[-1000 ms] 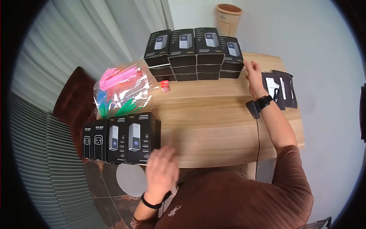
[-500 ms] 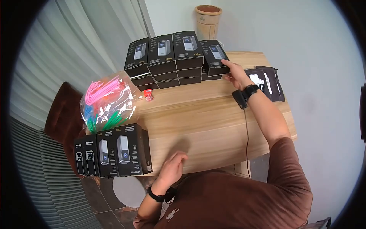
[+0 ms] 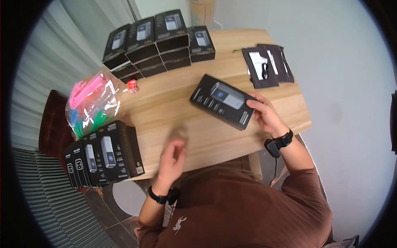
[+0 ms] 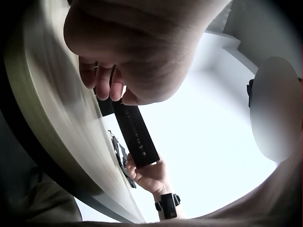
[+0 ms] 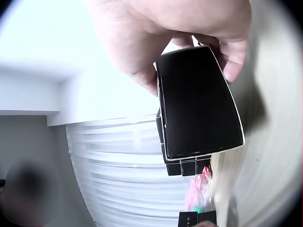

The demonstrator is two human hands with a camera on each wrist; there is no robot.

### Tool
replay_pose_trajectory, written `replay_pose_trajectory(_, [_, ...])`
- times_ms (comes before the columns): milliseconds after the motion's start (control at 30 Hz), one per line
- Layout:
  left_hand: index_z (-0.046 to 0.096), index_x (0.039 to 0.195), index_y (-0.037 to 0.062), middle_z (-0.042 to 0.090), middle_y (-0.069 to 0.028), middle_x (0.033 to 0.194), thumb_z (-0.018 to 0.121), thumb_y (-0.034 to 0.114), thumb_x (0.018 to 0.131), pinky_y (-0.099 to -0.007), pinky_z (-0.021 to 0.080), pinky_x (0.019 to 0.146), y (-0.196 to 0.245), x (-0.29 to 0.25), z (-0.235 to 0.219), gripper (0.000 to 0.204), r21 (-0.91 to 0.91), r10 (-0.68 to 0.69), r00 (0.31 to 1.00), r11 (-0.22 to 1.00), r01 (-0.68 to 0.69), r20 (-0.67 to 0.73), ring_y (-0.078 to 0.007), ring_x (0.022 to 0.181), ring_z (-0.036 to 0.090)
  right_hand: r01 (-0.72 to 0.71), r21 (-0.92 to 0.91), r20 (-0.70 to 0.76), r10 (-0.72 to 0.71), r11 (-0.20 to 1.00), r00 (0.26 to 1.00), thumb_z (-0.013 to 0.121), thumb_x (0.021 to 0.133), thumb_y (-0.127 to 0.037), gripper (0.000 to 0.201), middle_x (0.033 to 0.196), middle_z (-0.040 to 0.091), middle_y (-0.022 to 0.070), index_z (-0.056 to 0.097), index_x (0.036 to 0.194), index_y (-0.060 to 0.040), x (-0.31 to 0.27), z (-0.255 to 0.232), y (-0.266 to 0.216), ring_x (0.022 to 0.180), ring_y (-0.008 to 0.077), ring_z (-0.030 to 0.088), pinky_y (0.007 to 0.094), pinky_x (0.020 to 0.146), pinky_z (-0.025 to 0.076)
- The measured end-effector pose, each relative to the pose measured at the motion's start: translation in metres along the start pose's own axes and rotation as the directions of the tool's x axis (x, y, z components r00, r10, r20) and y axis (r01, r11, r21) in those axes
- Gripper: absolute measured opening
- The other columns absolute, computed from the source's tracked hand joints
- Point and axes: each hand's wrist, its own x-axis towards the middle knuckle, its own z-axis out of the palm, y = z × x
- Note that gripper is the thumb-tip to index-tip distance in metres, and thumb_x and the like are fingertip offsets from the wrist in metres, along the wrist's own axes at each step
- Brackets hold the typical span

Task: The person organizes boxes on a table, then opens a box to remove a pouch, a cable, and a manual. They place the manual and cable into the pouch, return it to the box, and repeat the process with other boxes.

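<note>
My right hand (image 3: 266,113) grips one end of a black product box (image 3: 223,101), thumb on its printed face and fingers at the underside. A silver device is printed on that face, and the box is held over the table. In the right wrist view the box's plain black end (image 5: 199,104) sits between thumb and fingers. My left hand (image 3: 173,159), partly blurred, is over the table's front edge with loosely bent fingers and nothing held. It is nearest to a row of upright black boxes (image 3: 118,155). In the left wrist view the gripped box (image 4: 135,135) shows beyond my left fingers.
Stacked black boxes (image 3: 142,35) stand at the back left of the wooden table (image 3: 231,144). A clear bag of pink, blue and green strands (image 3: 97,97) lies left, with a small red packet (image 3: 132,86) beside it. Dark pouches (image 3: 271,68) lie at right.
My right hand has taken the box from the right end of the back stack and brought it toward me, turning it. My left hand stays near the front edge. The head view has shifted.
</note>
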Motion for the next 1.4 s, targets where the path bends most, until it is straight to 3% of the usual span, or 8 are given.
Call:
replay_pose_trajectory(133, [0.054, 0.131, 0.0059, 0.061, -0.0008, 0.114, 0.068, 0.001, 0.098, -0.0250, 0.047, 0.088, -0.005, 0.024, 0.017, 0.036, -0.256, -0.109, 0.986, 0.964, 0.073, -0.130, -0.0121, 0.098, 0.057, -0.022, -0.209, 0.072, 0.038, 0.978, 0.997, 0.075, 0.097, -0.015, 0.040, 0.115, 0.071, 0.0046, 0.062, 0.132, -0.0007, -0.012, 0.007, 0.028, 0.099, 0.0089, 0.067, 0.0236, 0.082, 0.053])
replay_pose_trajectory(233, [0.052, 0.135, 0.0066, 0.059, 0.0007, 0.112, 0.070, 0.006, 0.100, -0.0233, 0.047, 0.085, -0.017, 0.034, 0.022, 0.039, -0.307, -0.241, 0.970, 0.926, 0.218, -0.038, -0.0082, 0.095, 0.055, 0.018, -0.286, 0.094, 0.009, 0.958, 0.995, 0.073, 0.099, -0.013, 0.036, 0.112, 0.072, 0.0010, 0.063, 0.131, -0.0004, -0.012, 0.018, 0.040, 0.097, 0.0066, 0.065, 0.0236, 0.085, 0.052])
replay_pose_trajectory(433, [0.053, 0.131, 0.0006, 0.062, -0.0029, 0.114, 0.068, 0.008, 0.103, -0.0240, 0.048, 0.088, -0.024, 0.052, 0.031, 0.033, -0.272, -0.215, 0.967, 0.947, 0.174, -0.133, -0.0087, 0.099, 0.057, 0.077, -0.582, 0.076, -0.040, 0.809, 0.996, 0.074, 0.100, -0.017, 0.036, 0.103, 0.071, -0.0015, 0.064, 0.131, 0.0010, -0.017, 0.026, 0.041, 0.091, 0.0040, 0.062, 0.0229, 0.084, 0.051])
replay_pose_trajectory(533, [0.052, 0.134, -0.0003, 0.064, -0.0050, 0.116, 0.066, 0.010, 0.105, -0.0247, 0.048, 0.090, -0.018, 0.060, 0.036, 0.033, -0.265, -0.194, 0.971, 0.952, 0.151, -0.142, -0.0097, 0.102, 0.058, 0.279, -0.531, 0.084, -0.278, 0.800, 0.957, 0.078, 0.096, -0.023, 0.039, 0.092, 0.068, 0.0026, 0.069, 0.125, -0.0001, -0.012, 0.023, 0.060, 0.072, 0.0077, 0.057, 0.0255, 0.066, 0.050])
replay_pose_trajectory(833, [0.055, 0.122, 0.0024, 0.061, 0.0010, 0.099, 0.061, 0.015, 0.108, -0.0204, 0.044, 0.071, -0.010, 0.065, 0.037, 0.020, -0.110, -0.232, 0.956, 0.970, 0.216, -0.177, -0.0041, 0.080, 0.050, 0.417, -0.581, 0.135, -0.423, 0.699, 0.896, 0.091, 0.080, -0.022, 0.086, 0.134, 0.056, 0.0125, 0.045, 0.150, -0.0014, -0.050, 0.012, 0.065, 0.125, 0.0216, 0.053, 0.0349, 0.103, 0.047])
replay_pose_trajectory(1000, [0.058, 0.115, 0.0021, 0.061, 0.0028, 0.096, 0.060, 0.015, 0.109, -0.0206, 0.043, 0.075, -0.018, 0.066, 0.039, 0.014, -0.219, -0.241, 0.957, 0.954, 0.203, -0.164, -0.0040, 0.081, 0.050, 0.431, -0.668, 0.225, -0.388, 0.606, 0.894, 0.097, 0.066, -0.022, 0.121, 0.158, 0.040, 0.0268, 0.025, 0.161, 0.0004, -0.067, 0.022, 0.069, 0.146, 0.0424, 0.043, 0.0459, 0.122, 0.037])
replay_pose_trajectory(1200, [0.062, 0.106, 0.0051, 0.062, 0.0030, 0.094, 0.060, 0.012, 0.109, -0.0217, 0.043, 0.081, -0.035, 0.077, 0.016, 0.008, -0.405, -0.324, 0.928, 0.886, 0.228, -0.186, -0.0047, 0.085, 0.052, 0.528, -0.728, 0.297, -0.493, 0.436, 0.817, 0.095, 0.067, -0.021, 0.114, 0.154, 0.043, 0.0252, 0.030, 0.158, -0.0015, -0.068, 0.021, 0.062, 0.140, 0.0436, 0.048, 0.0439, 0.116, 0.044])
replay_pose_trajectory(1400, [0.061, 0.103, 0.0061, 0.064, 0.0013, 0.095, 0.060, 0.011, 0.108, -0.0235, 0.043, 0.083, -0.043, 0.090, -0.015, 0.008, -0.483, -0.383, 0.841, 0.859, 0.171, -0.383, -0.0056, 0.088, 0.054, 0.540, -0.722, 0.316, -0.487, 0.433, 0.814, 0.093, 0.066, -0.016, 0.107, 0.150, 0.047, 0.0212, 0.036, 0.156, -0.0032, -0.067, 0.001, 0.044, 0.140, 0.0373, 0.050, 0.0426, 0.118, 0.042])
